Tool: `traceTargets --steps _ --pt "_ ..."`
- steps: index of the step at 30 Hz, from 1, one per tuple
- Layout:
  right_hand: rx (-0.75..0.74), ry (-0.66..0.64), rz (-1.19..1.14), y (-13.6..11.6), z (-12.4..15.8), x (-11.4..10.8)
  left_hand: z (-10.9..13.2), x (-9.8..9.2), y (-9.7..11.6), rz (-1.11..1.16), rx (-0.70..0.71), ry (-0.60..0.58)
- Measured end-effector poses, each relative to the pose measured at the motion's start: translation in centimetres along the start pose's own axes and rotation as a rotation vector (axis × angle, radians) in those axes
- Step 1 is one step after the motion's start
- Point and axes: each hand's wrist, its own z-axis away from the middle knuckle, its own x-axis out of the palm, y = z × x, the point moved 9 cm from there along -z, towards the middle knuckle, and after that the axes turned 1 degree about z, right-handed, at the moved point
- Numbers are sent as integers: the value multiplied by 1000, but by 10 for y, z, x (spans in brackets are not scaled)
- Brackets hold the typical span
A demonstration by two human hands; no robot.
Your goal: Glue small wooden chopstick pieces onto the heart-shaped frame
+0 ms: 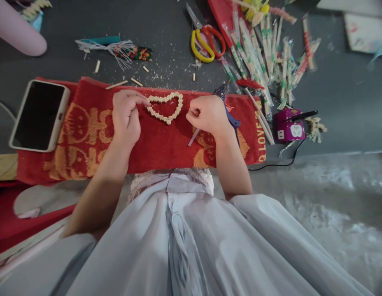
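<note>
Dark tabletop: one red towel reading "Q LOVE" at frame right, one phone at left, one pair of scissors up top. One cream heart lies upper centre, left edge pinched in the left hand's grip; right hand's grip curls inward, contents unclear.

Heart-shaped outline at left hand: cream. Towel under both hands: red, orange figures and lettering. Scissors beyond right hand: handles yellow and orange-red. Box right of it: purple, white patch.
</note>
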Motion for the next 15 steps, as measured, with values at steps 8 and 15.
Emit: traceTargets --steps 8,15 --pt "-30 -67 -43 -22 7 -1 1 12 1 -83 69 -82" --pt "134 -68 26 -46 29 4 0 35 3 -164 65 -333"
